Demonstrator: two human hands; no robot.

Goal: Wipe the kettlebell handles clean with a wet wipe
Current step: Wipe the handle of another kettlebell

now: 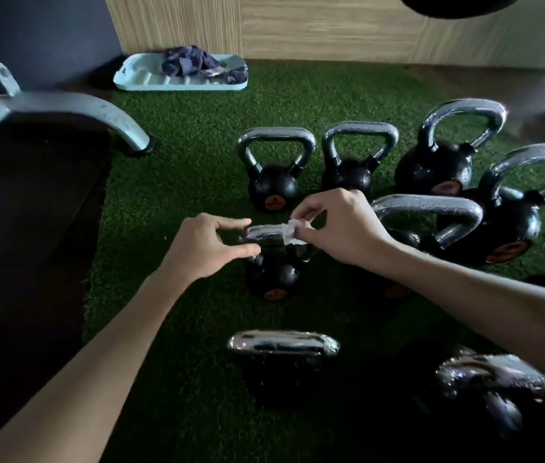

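- Nearest the camera, two black kettlebells with shiny chrome handles stand on the green artificial-turf floor (177, 329). One is at the centre (282, 344) and one at the lower right (491, 379); no label shows on either.
- Both bare forearms reach forward over them to a small black kettlebell (272, 275).
- A round orange label (274, 294) sits low on its body; the print is too small to read.
- The left hand (204, 243) has thumb and forefinger spread in a loose C on either side of the left end of the small kettlebell's chrome handle (264, 233). The fingers are released, and whether they touch the metal cannot be told.
- The right hand (341, 228) has its fingers clenched in a pinch on a white crumpled wet wipe (289, 232), which is pressed on the right part of that handle.
- Just behind the right hand, a larger kettlebell's chrome handle (428, 210) shows.
- Farther back stand four more black kettlebells, at (272, 185), (348, 172), (431, 168) and (511, 225). Their orange labels are also unreadable.
- On the left, a dark padded bench (30, 212) rests on a pale grey metal frame (97, 111).
- At the far edge of the turf lies a light blue plastic tray (150, 80) holding a crumpled dark blue cloth (190, 63).
- Behind it rise a light wood-grain panel wall (297, 25) and a dark grey wall (37, 31).
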